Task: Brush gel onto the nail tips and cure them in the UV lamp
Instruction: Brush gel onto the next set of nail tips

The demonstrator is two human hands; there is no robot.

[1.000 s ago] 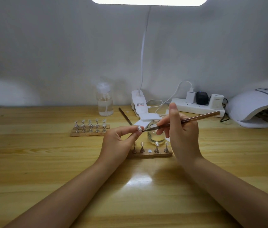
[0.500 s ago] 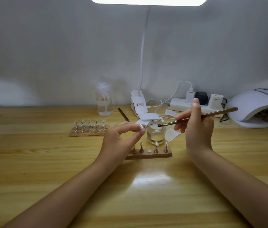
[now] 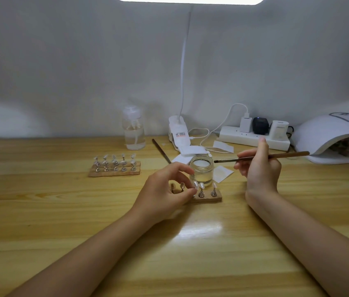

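My right hand [image 3: 259, 170] grips a thin brown brush [image 3: 261, 157] held level, its bristle end just right of the open glass gel jar [image 3: 201, 169]. My left hand [image 3: 167, 189] is down at the near wooden holder [image 3: 205, 199], thumb and forefinger pinched on a nail tip stand [image 3: 195, 186] in its row. Two more stands with tips [image 3: 201, 189] rise to the right of it. A second wooden holder [image 3: 114, 168] with several tips lies to the left. The white UV lamp [image 3: 336, 136] stands at the far right.
A clear pump bottle [image 3: 133, 131] stands behind the left holder. A clip lamp base [image 3: 179, 131], a power strip [image 3: 255, 140] with chargers and cables, paper wipes [image 3: 222, 173] and a spare brush [image 3: 161, 151] crowd the area behind the jar.
My left hand has come down from mid-air to the near holder with the nail tip stand. My right hand drew the brush out of the jar and off to the right.
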